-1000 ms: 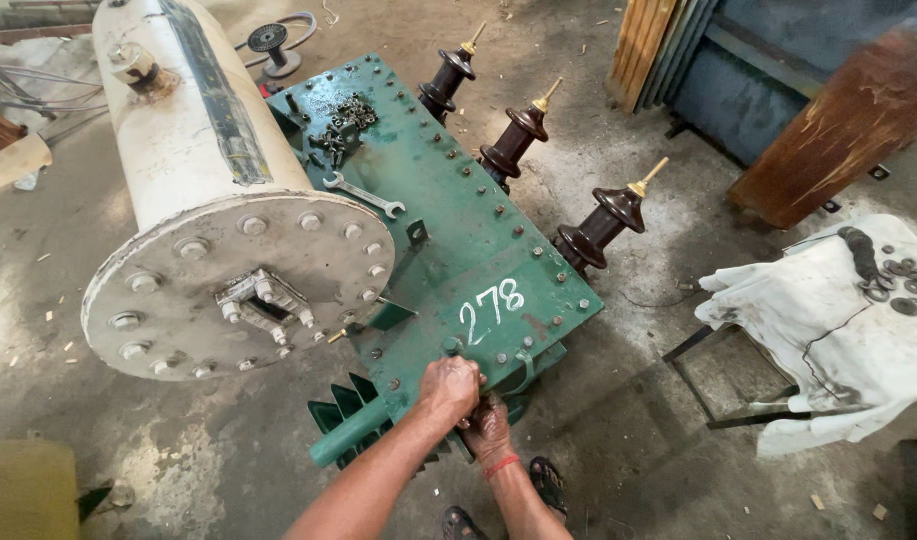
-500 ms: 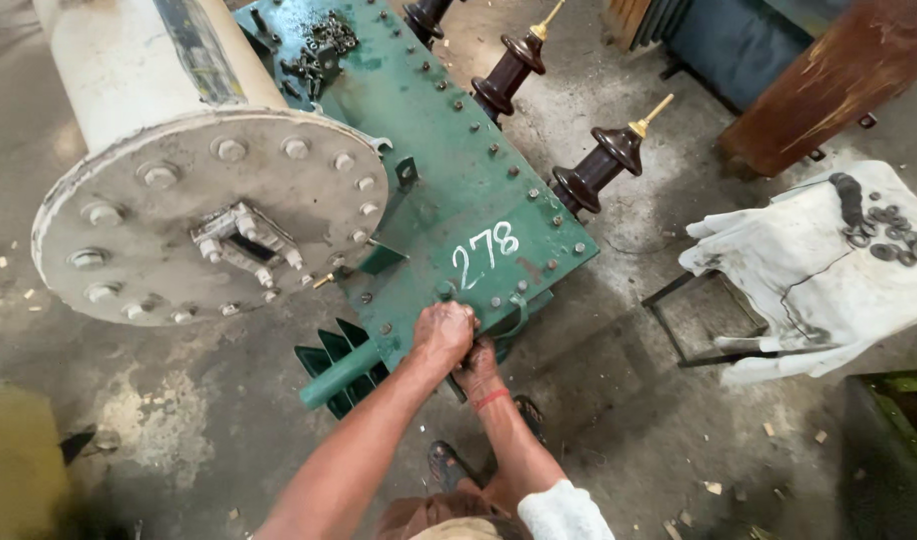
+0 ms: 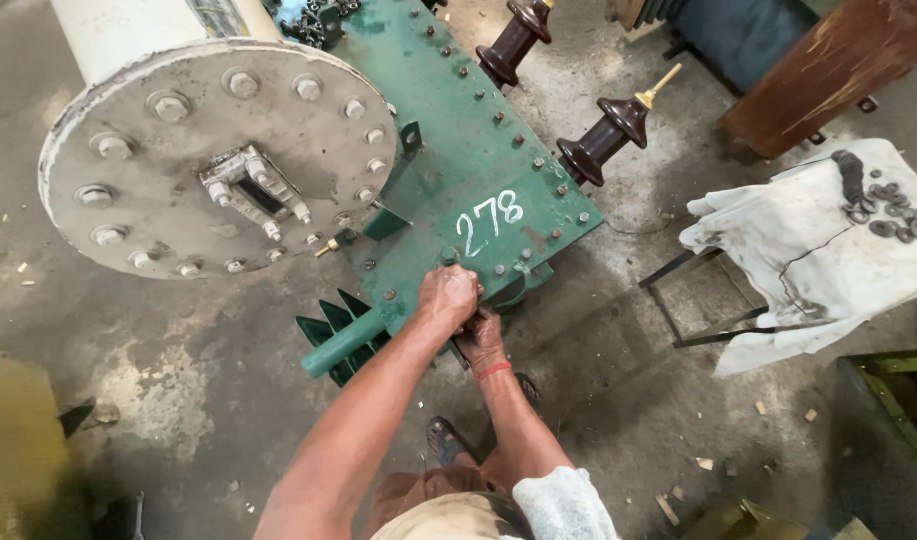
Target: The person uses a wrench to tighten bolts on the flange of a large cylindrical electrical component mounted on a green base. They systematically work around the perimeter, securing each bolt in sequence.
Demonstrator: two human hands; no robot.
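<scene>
A green bolted transformer cover (image 3: 449,150) lies below me, with white painted digits near its front edge. My left hand (image 3: 449,296) is clenched on top of that edge, over a bolt by the digits. My right hand (image 3: 482,338), a red thread on its wrist, grips just beneath the same edge, touching the left hand. Whatever is inside either fist is hidden. A green pipe (image 3: 347,346) sticks out to the left just under my left hand.
A cream cylindrical tank with a bolted round end plate (image 3: 219,160) lies left of the cover. Brown ribbed bushings (image 3: 601,140) stand along the cover's right side. A white cloth (image 3: 799,260) over a metal stand holds dark washers (image 3: 884,205). My sandalled foot (image 3: 444,440) is below.
The view has drawn closer and shifted, so the cover and tank look larger. Both hands stay at the same spot on the cover's front edge.
</scene>
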